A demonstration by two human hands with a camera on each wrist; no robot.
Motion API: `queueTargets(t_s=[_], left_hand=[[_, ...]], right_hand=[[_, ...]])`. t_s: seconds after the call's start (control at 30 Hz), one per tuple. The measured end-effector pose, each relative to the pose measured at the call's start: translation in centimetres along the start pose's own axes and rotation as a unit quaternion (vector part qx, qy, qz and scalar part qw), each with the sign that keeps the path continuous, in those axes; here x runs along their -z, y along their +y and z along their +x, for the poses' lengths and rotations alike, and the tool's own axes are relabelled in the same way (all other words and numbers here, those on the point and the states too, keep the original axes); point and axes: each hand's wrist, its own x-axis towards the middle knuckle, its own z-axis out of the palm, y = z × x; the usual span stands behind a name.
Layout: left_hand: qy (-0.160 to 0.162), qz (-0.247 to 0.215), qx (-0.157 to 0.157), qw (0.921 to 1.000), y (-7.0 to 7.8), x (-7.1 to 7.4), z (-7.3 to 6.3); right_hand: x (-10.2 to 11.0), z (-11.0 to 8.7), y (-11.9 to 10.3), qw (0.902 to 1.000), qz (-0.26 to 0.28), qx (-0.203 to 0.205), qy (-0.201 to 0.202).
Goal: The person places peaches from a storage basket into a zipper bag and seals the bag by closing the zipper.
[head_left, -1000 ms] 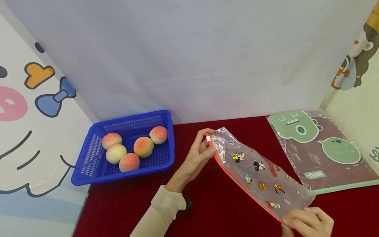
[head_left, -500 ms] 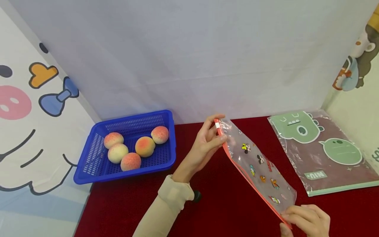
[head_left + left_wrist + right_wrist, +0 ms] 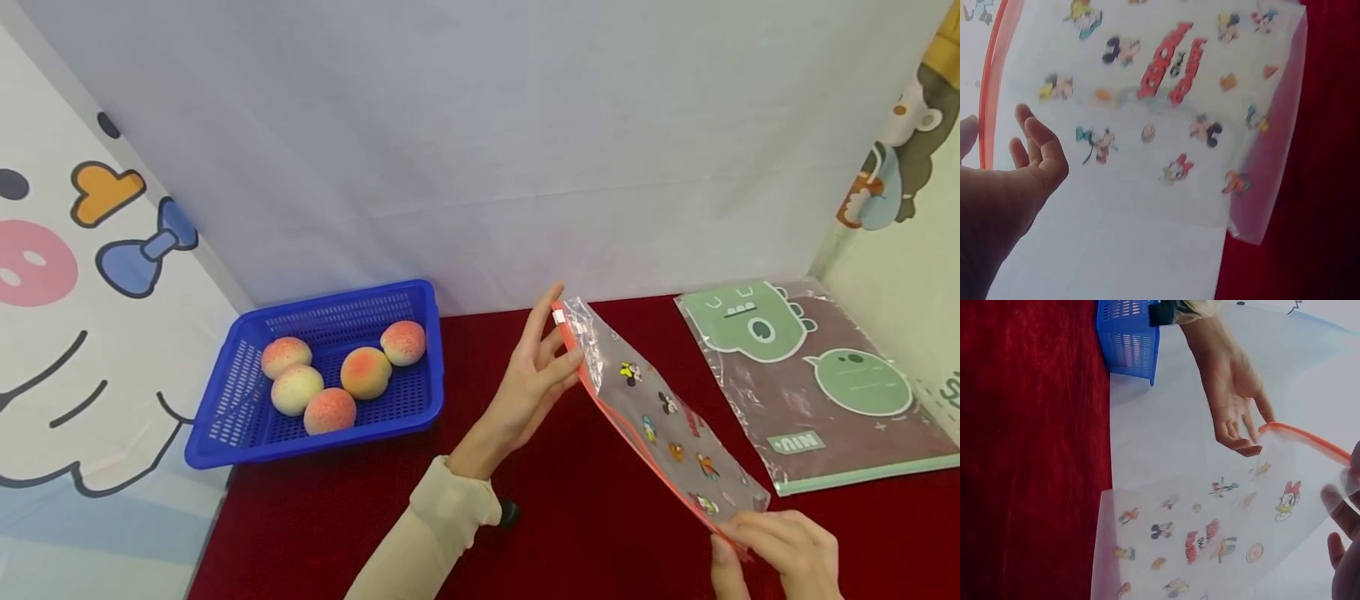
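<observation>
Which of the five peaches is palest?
The cream-yellow peach, toward the basket's left side; the other four all show red or orange blush.

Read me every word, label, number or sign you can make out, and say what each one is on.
"NIU", then an unclear mark: label on the flat bag.
Red lettering on the held bag: too blurred to read.
Marks on the right wall, at the frame's edge: unreadable.
</observation>
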Motion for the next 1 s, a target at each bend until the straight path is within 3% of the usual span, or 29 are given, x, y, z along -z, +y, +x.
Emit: queueTargets(t_s=[0.1,0.23,0.43,0.6,0.83,1.0], left_hand=[[0.014,-0.012,0.022,0.9996,-0.6,-0.6,-1.7],[0.033,-0.034,0.074,0.9962,-0.9,-2.2,-3.9],[0.059,-0.047,0.137,0.9878,-0.3,-4.8,-6.1],[0.099,-0.028,0.147,0.9839,0.1,-5.7,-6.8],[0.127,-0.028,0.148,0.9804,0.0,-6.1,-6.7],[0.132,-0.032,0.135,0.9816,0.1,-6.6,-6.5]], right_hand=[[-0.2,0.2,-0.9,0.9991,-0.003,-0.043,-0.002],[-0.1,0.5,-1.9,0.9932,-0.032,-0.106,-0.035],[0.2,0.6,-1.4,0.9917,-0.031,-0.090,-0.087],[0.0,1.0,-1.2,0.9892,-0.026,-0.053,-0.134],[-0.3,1.5,-1.1,0.9855,-0.032,-0.029,-0.164],[-0.3,1.5,-1.1,0.9823,-0.046,-0.048,-0.175]])
